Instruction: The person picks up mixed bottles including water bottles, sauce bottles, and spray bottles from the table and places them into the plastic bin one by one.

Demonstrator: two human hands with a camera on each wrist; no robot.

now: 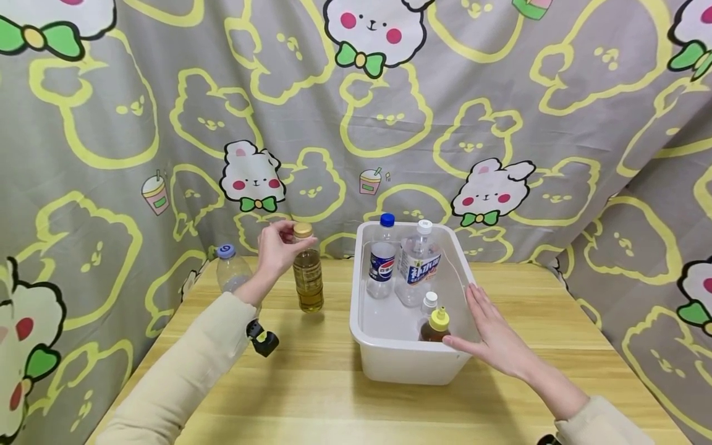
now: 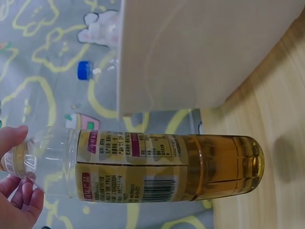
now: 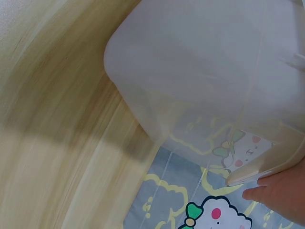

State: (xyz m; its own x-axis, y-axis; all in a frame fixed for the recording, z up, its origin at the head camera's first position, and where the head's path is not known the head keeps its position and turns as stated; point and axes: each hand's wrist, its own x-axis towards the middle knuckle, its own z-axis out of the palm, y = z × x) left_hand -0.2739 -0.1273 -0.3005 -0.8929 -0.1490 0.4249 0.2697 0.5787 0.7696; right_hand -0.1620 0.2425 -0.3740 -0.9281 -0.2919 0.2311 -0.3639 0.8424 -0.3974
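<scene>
My left hand (image 1: 280, 247) pinches the neck of a clear plastic bottle (image 1: 309, 281), just below its gold cap, between thumb and fingers. Amber liquid fills the lower part of this upright bottle, and a printed label with a barcode (image 2: 159, 190) faces the left wrist camera. To its right stands a white plastic bin (image 1: 408, 364). My right hand (image 1: 497, 340) rests on the bin's right rim near the front corner, fingers straight, thumb at the near edge. In the right wrist view, part of that hand (image 3: 281, 193) shows against the bin wall.
Inside the bin are a Pepsi bottle (image 1: 382, 266) with a blue cap, a larger white-capped bottle (image 1: 418, 266), a small white-capped bottle (image 1: 429, 301) and a brown bottle with a yellow nozzle (image 1: 439, 320). A purple-capped bottle (image 1: 231, 270) stands behind my left forearm. A patterned curtain (image 1: 311, 123) hangs behind the wooden table (image 1: 289, 395).
</scene>
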